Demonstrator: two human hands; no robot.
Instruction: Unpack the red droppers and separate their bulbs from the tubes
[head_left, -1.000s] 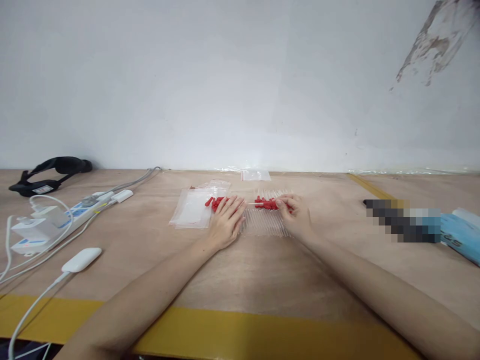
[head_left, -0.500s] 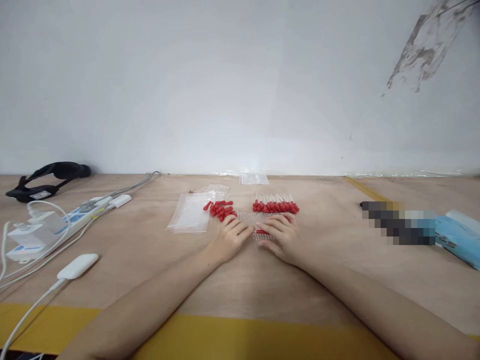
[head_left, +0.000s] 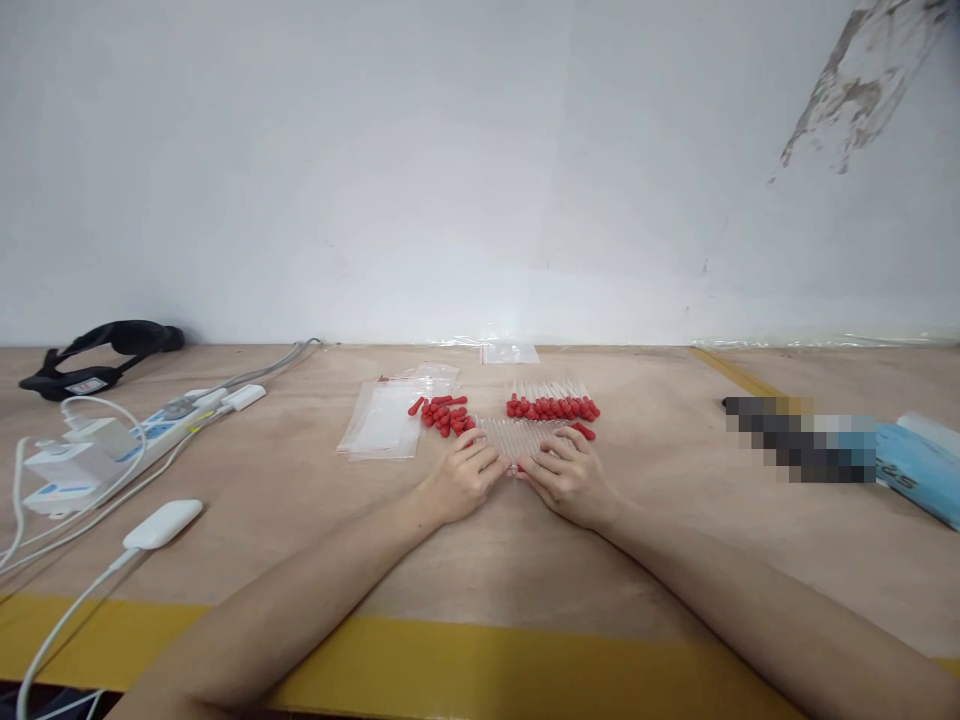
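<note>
Red cap point(head_left: 519, 468), only a sliver showing, sits between the fingertips at the near edge of a row of clear tubes point(head_left: 517, 437). Right hand point(head_left: 568, 482): fingers drawn in narrow, pinching the cap. Left hand point(head_left: 465, 480): fingers curled right up to it; cannot tell whether they grip anything.

Handling, by judgement: cap light, soft, probably rubbery, best pinched round its fat end. Tubes look light, stiff, slick, perhaps brittle; hold close to the end, squeeze gently.

Counts, outward. One cap at the fingertips; one spare cap point(head_left: 583, 432) just right of the right hand. Clear tubes: over a dozen, partly covered. Far of them, red-headed tubes point(head_left: 552, 408), likewise a dozen or so, overlapping. Left, a loose red pile point(head_left: 448, 415), roughly a dozen. Further left, several overlapping bags point(head_left: 382, 420); one far bag point(head_left: 510, 353) by the wall. Far left of the table point(head_left: 660, 590): one power strip point(head_left: 159, 428), one black strap point(head_left: 105, 355). Right: one blue packet point(head_left: 919, 470).
</note>
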